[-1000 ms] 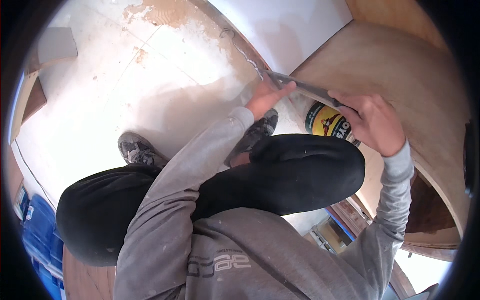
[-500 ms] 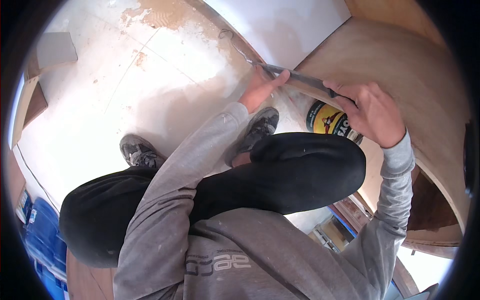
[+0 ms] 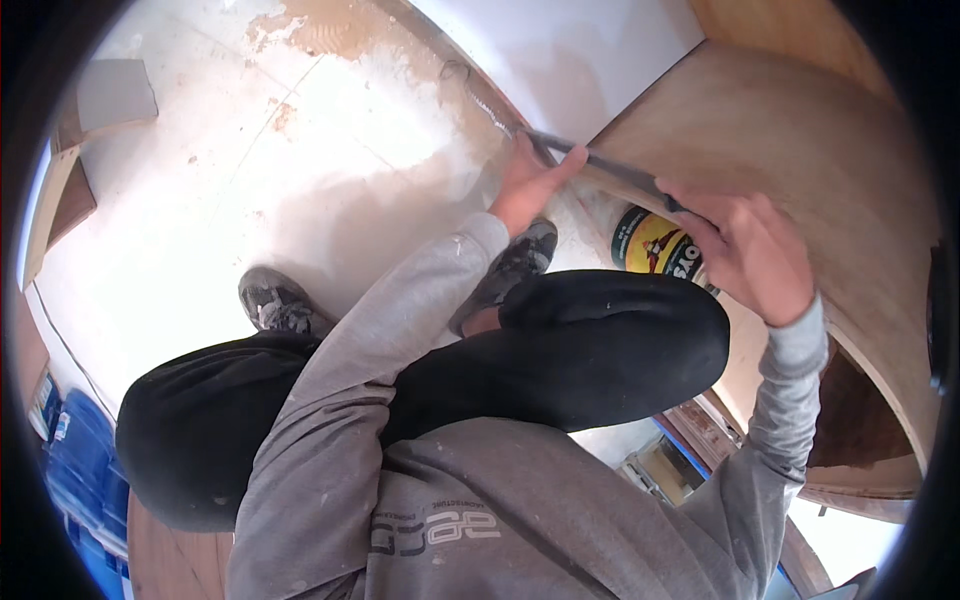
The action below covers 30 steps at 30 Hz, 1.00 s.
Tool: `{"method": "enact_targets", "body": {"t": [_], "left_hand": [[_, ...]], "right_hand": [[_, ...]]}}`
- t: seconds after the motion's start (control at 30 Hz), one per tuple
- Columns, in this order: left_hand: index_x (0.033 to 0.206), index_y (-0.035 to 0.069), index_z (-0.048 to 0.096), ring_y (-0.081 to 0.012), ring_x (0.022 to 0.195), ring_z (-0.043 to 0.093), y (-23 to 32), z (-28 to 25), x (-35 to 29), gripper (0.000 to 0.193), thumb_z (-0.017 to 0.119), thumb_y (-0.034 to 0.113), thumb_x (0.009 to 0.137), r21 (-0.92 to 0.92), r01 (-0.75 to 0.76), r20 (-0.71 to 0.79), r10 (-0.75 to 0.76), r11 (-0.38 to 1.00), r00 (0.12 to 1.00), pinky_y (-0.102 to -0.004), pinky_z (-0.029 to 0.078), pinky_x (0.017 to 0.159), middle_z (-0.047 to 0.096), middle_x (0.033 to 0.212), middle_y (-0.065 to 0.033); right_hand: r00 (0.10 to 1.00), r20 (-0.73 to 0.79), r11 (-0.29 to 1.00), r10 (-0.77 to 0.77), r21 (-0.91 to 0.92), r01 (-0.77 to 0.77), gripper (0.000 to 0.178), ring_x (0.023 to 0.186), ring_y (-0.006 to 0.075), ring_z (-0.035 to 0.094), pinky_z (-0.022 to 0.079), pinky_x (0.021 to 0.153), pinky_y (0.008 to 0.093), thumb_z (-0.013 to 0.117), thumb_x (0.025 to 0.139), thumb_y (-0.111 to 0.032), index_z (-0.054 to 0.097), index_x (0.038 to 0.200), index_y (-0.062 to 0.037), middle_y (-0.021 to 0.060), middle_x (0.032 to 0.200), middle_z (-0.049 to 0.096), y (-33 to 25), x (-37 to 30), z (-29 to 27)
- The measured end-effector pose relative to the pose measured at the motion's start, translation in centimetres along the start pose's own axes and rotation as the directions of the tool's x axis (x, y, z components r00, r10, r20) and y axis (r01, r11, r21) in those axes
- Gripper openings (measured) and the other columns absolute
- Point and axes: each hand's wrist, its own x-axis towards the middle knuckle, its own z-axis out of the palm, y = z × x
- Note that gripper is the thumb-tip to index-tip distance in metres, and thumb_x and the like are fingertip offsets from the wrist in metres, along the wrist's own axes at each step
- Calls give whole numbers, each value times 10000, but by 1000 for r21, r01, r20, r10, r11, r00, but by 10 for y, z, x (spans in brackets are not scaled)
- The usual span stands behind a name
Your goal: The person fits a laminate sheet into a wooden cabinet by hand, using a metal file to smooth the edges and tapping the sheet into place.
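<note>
Stretched between my two hands is a long, flat, dark metal file (image 3: 615,170), slightly slanted. My left hand (image 3: 530,190) is closed on its left end, with the thumb along the near side. My right hand (image 3: 755,250) wraps round its other end, where a dark part shows between the fingers. The file lies along the edge of a curved brown wooden panel (image 3: 790,170); whether it touches the edge I cannot tell. A thin twisted pale strand (image 3: 490,108) shows just past my left hand.
Below the file stands a black-and-yellow labelled can (image 3: 645,243), partly hidden by my right hand. A white panel (image 3: 600,60) rises behind. Blue plastic containers (image 3: 85,450) are at the lower left, and a grey board (image 3: 117,95) at the upper left. My bent knee (image 3: 640,320) is close under my right hand.
My right hand has shifted slightly down and toward me, its wrist turning a little. My left hand has moved slightly right and down. Both keep their grip on the file.
</note>
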Motion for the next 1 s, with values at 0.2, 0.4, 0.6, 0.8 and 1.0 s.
{"method": "enact_targets", "body": {"t": [0.2, 0.4, 0.6, 0.8, 1.0], "left_hand": [[1696, -116, 210, -331, 1553, 433, -2, -6, 7, 1227, 865, 609, 953, -21, 174, -20, -174, 985, 984, -433, 318, 1314, 463, 1653, -258], [1678, -115, 240, -334, 1579, 391, -4, -7, 3, 1213, 866, 624, 946, -137, -5, 6, 6, 991, 1000, -444, 304, 1324, 442, 1662, -266], [1679, -150, 195, -364, 1628, 342, 26, -21, 12, 1287, 855, 665, 934, -56, 26, 3, -26, 998, 1000, -449, 286, 1334, 389, 1706, -299], [1682, -111, 223, -375, 1632, 337, 18, -37, 16, 1262, 817, 717, 938, 46, 117, 50, -119, 992, 992, -494, 280, 1334, 401, 1691, -290], [1687, 50, 336, -281, 1524, 460, 19, -28, 15, 800, 636, 542, 1131, -430, 34, -198, -131, 902, 971, -585, 340, 1273, 525, 1593, -126]], "right_hand": [[961, -248, 992, -124, -57, 113, 290, 919, 364, 759, 622, 834, 456, 765, 971, -149, 856, 1246, -157, 145, 1022, 819, 1, -6, 5], [988, -132, 996, -83, -52, 77, 296, 917, 355, 762, 622, 817, 453, 763, 976, -143, 855, 1257, -163, 131, 1006, 824, -12, 3, -7], [992, -122, 999, -6, -34, 2, 361, 916, 410, 738, 598, 864, 456, 741, 991, -108, 818, 1340, -155, 171, 1033, 811, -9, 9, -4], [997, -67, 997, -36, -69, 31, 363, 973, 420, 756, 600, 839, 460, 722, 995, -86, 809, 1344, -135, 173, 1124, 806, -9, 16, 8], [988, -154, 999, 0, 51, 8, 362, 883, 397, 751, 619, 769, 480, 744, 986, -145, 813, 1338, -188, 146, 985, 798, -26, -6, 6]]}}
